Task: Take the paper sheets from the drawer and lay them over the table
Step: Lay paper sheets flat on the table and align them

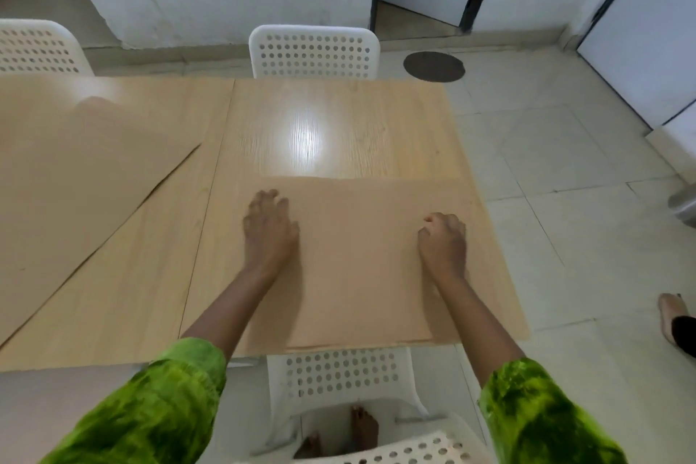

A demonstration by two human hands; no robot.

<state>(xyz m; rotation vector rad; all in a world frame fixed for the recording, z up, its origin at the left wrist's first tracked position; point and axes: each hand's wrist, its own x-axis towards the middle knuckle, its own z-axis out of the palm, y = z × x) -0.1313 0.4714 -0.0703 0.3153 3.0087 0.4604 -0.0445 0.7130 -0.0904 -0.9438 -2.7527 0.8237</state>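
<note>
While both hands pressed down on it, the brown paper sheet [357,260] lay flat on the right part of the wooden counter [339,124], its near edge running along the counter's near edge. Left hand [269,230] sat palm-down on the sheet's left portion, fingers [267,200] spread apart and flat on the paper, pointing away from the person; slightly blurred. Right hand [444,241] rested on the sheet's right portion, fingers [433,220] curled inward, tips on or just above the paper; could not tell whether they pinched any of it. Sheet was under both hands, extending past the fingertips toward the far side, where bare counter with a light glare showed. Both forearms crossed the sheet's near half, green sleeves [158,407] at the bottom of the view.

A second paper sheet [75,177] lay on the left part of the counter, turned at an angle, well apart from both hands. A seam split the counter into two panels between the sheets.

White perforated chairs: one [314,51] at the far side, one [37,45] far left, one [339,377] near, just below the counter's edge. Bare feet [363,429] visible on the floor below it.
</note>
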